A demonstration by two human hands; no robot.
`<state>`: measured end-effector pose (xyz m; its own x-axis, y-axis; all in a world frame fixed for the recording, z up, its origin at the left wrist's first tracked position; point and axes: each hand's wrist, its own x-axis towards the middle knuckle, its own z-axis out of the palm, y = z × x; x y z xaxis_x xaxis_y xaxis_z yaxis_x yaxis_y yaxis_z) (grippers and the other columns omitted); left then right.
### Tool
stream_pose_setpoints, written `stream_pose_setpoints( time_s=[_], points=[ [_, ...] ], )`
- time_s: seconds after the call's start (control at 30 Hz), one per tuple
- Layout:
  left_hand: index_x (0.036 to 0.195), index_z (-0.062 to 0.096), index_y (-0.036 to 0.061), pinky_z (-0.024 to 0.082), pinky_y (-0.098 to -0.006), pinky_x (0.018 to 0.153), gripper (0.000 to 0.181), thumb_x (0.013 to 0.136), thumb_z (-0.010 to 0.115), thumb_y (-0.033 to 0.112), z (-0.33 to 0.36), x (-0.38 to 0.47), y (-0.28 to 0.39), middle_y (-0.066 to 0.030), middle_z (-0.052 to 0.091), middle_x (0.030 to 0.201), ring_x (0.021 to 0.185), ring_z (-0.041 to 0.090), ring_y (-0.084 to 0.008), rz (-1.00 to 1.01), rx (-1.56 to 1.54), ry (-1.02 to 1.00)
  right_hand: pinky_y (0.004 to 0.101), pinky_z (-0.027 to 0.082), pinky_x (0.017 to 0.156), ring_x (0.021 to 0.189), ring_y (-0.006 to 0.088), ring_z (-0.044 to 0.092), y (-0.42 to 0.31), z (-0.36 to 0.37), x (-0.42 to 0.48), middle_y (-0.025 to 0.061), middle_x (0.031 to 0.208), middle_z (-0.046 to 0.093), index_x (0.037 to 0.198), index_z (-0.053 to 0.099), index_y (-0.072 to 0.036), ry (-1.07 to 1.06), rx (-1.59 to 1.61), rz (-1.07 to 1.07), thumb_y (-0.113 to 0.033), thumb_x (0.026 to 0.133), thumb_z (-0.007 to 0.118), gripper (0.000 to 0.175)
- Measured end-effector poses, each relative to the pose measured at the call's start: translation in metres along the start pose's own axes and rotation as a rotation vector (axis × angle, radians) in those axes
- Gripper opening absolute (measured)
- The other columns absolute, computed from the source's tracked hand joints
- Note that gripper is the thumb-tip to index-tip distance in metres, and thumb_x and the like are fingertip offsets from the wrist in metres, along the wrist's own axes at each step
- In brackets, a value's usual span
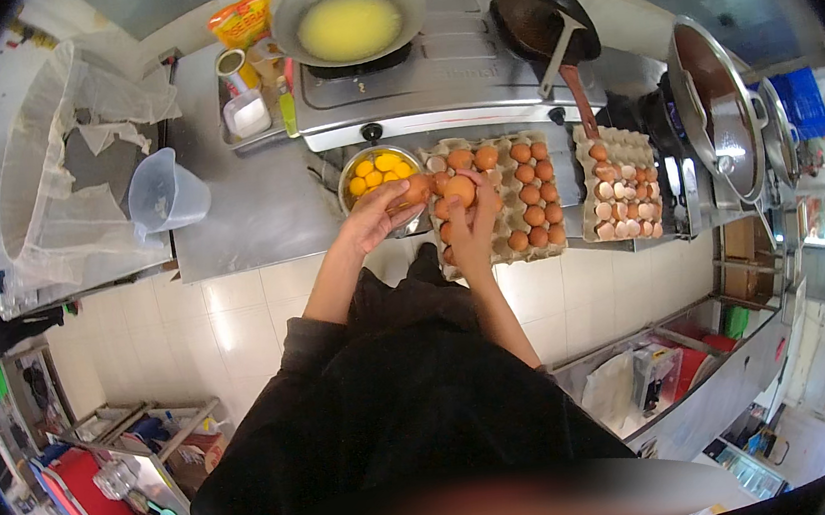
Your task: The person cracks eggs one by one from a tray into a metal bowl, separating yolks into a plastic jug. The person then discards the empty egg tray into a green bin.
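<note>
My left hand (pixel 376 217) holds a brown egg (pixel 417 190) near the right rim of a metal bowl (pixel 342 186). Several whole egg yolks (pixel 373 174) lie in that bowl. Just to the right, another brown egg (pixel 460 191) sits in the fingers of my right hand (pixel 475 222), over the near-left part of a cardboard egg tray (pixel 507 210). Brown eggs fill part of this tray, and some of its cups are bare. Whether either held egg is cracked, I cannot tell. My hands cover part of the bowl and tray.
Behind the bowl, a wok (pixel 412 25) of yellow liquid stands on a gas stove (pixel 466 86). A dark pan (pixel 534 15) and a metal tool (pixel 563 53) lie right. Eggshells fill a second tray (pixel 638 139). A plastic jug (pixel 168 193) stands left.
</note>
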<state>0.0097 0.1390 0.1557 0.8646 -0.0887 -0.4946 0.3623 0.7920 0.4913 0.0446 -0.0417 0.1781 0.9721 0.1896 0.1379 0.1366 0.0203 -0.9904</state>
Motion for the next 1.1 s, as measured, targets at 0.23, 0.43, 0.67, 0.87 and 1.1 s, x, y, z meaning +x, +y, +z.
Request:
stream_pose_setpoints(
  time_s=[0.23, 0.43, 0.67, 0.87, 1.1],
  points=[
    [0.127, 0.062, -0.0036, 0.054, -0.0296, 0.096, 0.046, 0.088, 0.078, 0.014, -0.010, -0.035, 0.019, -0.0106, 0.065, 0.122, 0.108, 0.067, -0.0193, 0.229, 0.549, 0.037, 0.0290, 0.052, 0.082, 0.092, 0.0169, 0.064, 0.017, 0.021, 0.014, 0.0101, 0.102, 0.068, 0.115, 0.064, -0.001, -0.372, -0.046, 0.164, -0.016, 0.087, 0.075, 0.033],
    [0.123, 0.068, -0.0011, 0.058, -0.0306, 0.085, 0.043, 0.084, 0.080, 0.012, -0.020, -0.031, 0.020, -0.0123, 0.070, 0.110, 0.097, 0.071, -0.0190, 0.590, 1.067, 0.141, 0.0334, 0.055, 0.082, 0.091, 0.0234, 0.070, 0.034, 0.034, 0.018, 0.0171, 0.101, 0.073, 0.113, 0.067, 0.002, -0.315, -0.290, -0.033, -0.018, 0.077, 0.081, 0.044],
    [0.122, 0.066, -0.0040, 0.059, -0.0297, 0.078, 0.048, 0.078, 0.080, 0.010, -0.035, -0.018, 0.021, -0.0156, 0.070, 0.099, 0.083, 0.073, -0.0204, 0.773, 1.262, 0.154, 0.0340, 0.056, 0.084, 0.094, 0.0260, 0.072, 0.061, 0.055, 0.013, 0.0187, 0.101, 0.073, 0.112, 0.069, 0.005, -0.184, -0.288, -0.027, -0.019, 0.071, 0.082, 0.049],
    [0.126, 0.064, -0.0032, 0.059, -0.0296, 0.078, 0.051, 0.078, 0.079, 0.008, -0.040, -0.014, 0.025, -0.0154, 0.070, 0.102, 0.082, 0.073, -0.0201, 0.816, 1.288, 0.108, 0.0361, 0.056, 0.088, 0.098, 0.0302, 0.072, 0.070, 0.057, 0.013, 0.0210, 0.107, 0.072, 0.113, 0.068, 0.005, -0.169, -0.299, -0.086, -0.019, 0.071, 0.082, 0.050],
    [0.130, 0.064, 0.0023, 0.059, -0.0307, 0.079, 0.055, 0.077, 0.078, 0.005, -0.046, -0.007, 0.026, -0.0165, 0.062, 0.118, 0.090, 0.070, -0.0218, 0.836, 1.354, 0.086, 0.0397, 0.055, 0.090, 0.102, 0.0360, 0.069, 0.072, 0.054, 0.016, 0.0220, 0.110, 0.070, 0.116, 0.066, 0.003, -0.174, -0.350, -0.129, -0.017, 0.070, 0.081, 0.052]
  ],
)
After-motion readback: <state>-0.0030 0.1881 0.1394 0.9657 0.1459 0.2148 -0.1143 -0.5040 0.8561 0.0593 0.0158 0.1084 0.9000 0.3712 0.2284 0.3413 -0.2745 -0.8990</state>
